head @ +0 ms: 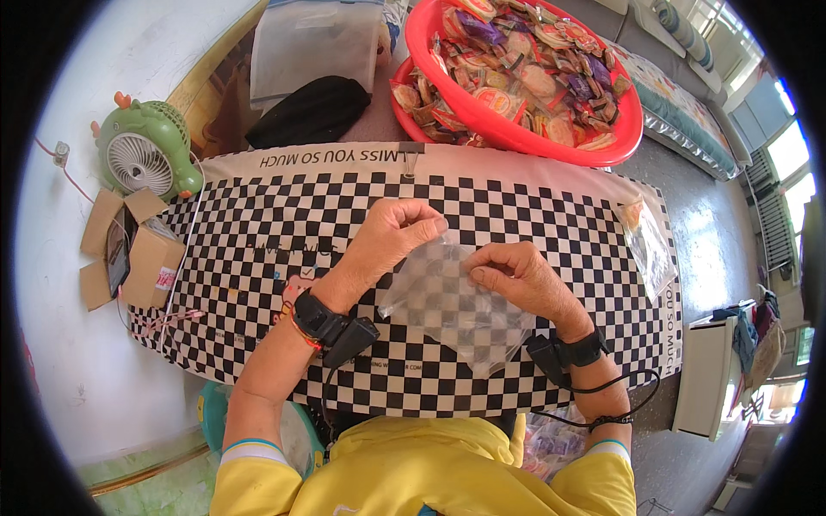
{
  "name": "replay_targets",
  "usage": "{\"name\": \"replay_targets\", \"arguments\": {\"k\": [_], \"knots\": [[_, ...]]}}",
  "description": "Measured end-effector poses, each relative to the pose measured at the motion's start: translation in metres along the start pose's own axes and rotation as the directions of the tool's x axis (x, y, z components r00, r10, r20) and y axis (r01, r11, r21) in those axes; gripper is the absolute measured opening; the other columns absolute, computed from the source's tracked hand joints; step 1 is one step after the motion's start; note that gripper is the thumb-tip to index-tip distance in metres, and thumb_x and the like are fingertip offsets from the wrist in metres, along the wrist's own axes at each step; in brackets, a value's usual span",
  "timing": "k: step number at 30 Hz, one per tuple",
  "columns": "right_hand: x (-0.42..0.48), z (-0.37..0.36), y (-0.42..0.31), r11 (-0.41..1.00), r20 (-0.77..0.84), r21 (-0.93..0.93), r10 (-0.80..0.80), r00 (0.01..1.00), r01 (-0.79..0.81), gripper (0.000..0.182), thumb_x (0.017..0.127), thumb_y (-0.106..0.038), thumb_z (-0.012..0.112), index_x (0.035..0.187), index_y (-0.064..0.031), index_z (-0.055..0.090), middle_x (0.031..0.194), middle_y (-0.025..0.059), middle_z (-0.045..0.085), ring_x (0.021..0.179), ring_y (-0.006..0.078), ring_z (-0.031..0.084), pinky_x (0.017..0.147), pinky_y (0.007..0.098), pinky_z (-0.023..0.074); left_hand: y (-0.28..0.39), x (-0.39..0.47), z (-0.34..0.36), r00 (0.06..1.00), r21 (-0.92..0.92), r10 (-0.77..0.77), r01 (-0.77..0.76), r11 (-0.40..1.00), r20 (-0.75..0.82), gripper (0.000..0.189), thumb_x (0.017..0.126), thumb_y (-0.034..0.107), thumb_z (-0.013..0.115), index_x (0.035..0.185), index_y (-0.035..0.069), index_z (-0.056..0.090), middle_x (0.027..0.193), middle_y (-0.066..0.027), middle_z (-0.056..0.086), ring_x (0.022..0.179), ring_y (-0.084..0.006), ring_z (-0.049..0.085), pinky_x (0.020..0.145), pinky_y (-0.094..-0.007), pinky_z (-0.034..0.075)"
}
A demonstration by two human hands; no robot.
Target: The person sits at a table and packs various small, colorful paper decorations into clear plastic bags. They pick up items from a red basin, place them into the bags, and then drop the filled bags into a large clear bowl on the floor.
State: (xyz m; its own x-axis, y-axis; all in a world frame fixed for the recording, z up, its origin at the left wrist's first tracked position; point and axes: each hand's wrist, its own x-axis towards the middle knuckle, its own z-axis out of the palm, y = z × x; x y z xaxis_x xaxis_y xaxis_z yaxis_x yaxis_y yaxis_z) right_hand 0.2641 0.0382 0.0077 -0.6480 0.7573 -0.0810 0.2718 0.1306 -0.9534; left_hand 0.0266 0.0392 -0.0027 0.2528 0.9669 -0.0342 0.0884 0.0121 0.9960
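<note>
A thin, see-through plastic bag (461, 316) hangs between my two hands over the checkered tablecloth (245, 213). My left hand (403, 227) pinches its upper corner between thumb and forefinger. Lower and to the right, my right hand (516, 274) has thumb and fingers closed at the bag's upper right edge. Nothing shows inside the bag. Both wrists wear black straps with small black devices and cables. Another clear bag (648, 248), with a wrapped snack at its top end, lies near the cloth's right edge.
Beyond the table, a red plastic basin (629, 145) of wrapped snacks overlaps a second red basin (401, 106). A binder clip (410, 161) grips the far edge. At the left are a green fan (145, 151) and an opened cardboard box (145, 264). A black cloth item (310, 113) lies beyond the edge.
</note>
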Motion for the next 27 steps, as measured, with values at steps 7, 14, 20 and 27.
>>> {"name": "replay_targets", "arguments": {"k": [7, 14, 20, 27], "knots": [[0.000, -0.015, -0.001, 0.996, -0.062, -0.001, 0.092, 0.994, -0.092, 0.025, 0.094, -0.021, 0.058, 0.098, 0.0014, 0.068, 0.077, -0.0002, 0.064, 0.068, 0.0039, 0.055, 0.062, 0.0185, 0.0464, -0.011, 0.002, -0.001, 0.967, -0.068, 0.122, -0.140, 0.988, -0.226, 0.012, 0.090, 0.013, 0.061, 0.087, 0.002, 0.065, 0.076, 0.0036, 0.062, 0.068, -0.0025, 0.051, 0.066, -0.0185, 0.042], [0.001, -0.039, 0.009, 0.980, -0.090, 0.164, 0.129, 0.988, -0.113, 0.044, 0.097, -0.035, 0.047, 0.105, 0.0047, 0.064, 0.083, 0.0037, 0.066, 0.070, 0.0080, 0.059, 0.063, 0.0192, 0.0489, -0.027, 0.009, -0.014, 0.897, -0.148, 0.106, -0.186, 0.971, -0.429, 0.013, 0.089, 0.013, 0.063, 0.084, 0.001, 0.065, 0.074, 0.0046, 0.059, 0.067, -0.0013, 0.048, 0.061, -0.0174, 0.040], [0.003, -0.050, 0.030, 0.931, -0.111, 0.362, 0.098, 0.989, -0.052, 0.031, 0.090, -0.018, 0.055, 0.109, 0.0060, 0.061, 0.096, 0.0090, 0.068, 0.078, 0.0107, 0.063, 0.069, 0.0230, 0.0519, -0.034, 0.016, -0.019, 0.867, -0.197, 0.082, -0.203, 0.959, -0.492, 0.013, 0.088, 0.013, 0.064, 0.084, 0.001, 0.065, 0.072, 0.0042, 0.059, 0.066, -0.0015, 0.049, 0.059, -0.0169, 0.040], [0.011, -0.026, 0.030, 0.989, -0.374, 0.142, 0.006, 0.927, 0.051, 0.021, 0.090, -0.010, 0.057, 0.105, 0.0024, 0.065, 0.082, 0.0022, 0.065, 0.071, 0.0068, 0.058, 0.064, 0.0203, 0.0490, -0.031, 0.012, -0.019, 0.884, -0.198, 0.059, -0.168, 0.966, -0.464, 0.013, 0.091, 0.014, 0.062, 0.083, 0.004, 0.064, 0.074, 0.0056, 0.058, 0.065, -0.0005, 0.047, 0.060, -0.0161, 0.038]]}}
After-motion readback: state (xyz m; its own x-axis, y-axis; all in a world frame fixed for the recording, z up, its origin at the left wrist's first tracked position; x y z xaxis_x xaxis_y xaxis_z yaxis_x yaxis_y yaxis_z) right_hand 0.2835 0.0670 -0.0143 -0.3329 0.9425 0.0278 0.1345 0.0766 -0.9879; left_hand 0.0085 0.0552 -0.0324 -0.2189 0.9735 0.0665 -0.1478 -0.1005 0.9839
